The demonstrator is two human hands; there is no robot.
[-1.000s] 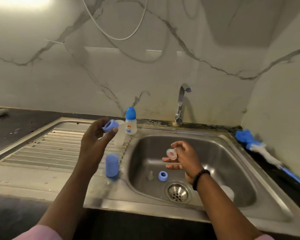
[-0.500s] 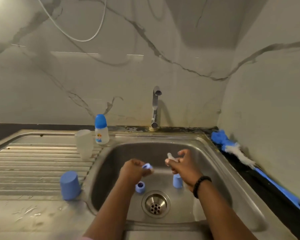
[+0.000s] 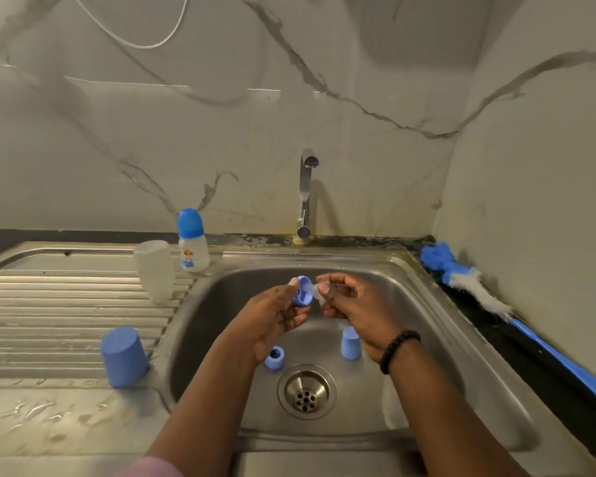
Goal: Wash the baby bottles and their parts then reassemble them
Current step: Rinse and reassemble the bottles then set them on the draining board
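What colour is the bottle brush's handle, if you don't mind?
Blue, on the bottle brush; head view shows it.

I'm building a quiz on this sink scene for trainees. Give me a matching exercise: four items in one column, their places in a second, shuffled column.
Items:
1. blue ring
2. large blue cap
3. capped bottle
4. bottle brush

Places:
A. on the counter right of the sink
B. at the back, beside the clear bottle body
C. on the basin floor, left of the drain
D. upside down on the ribbed drainboard

Pairs: 1-C, 2-D, 3-B, 4-A
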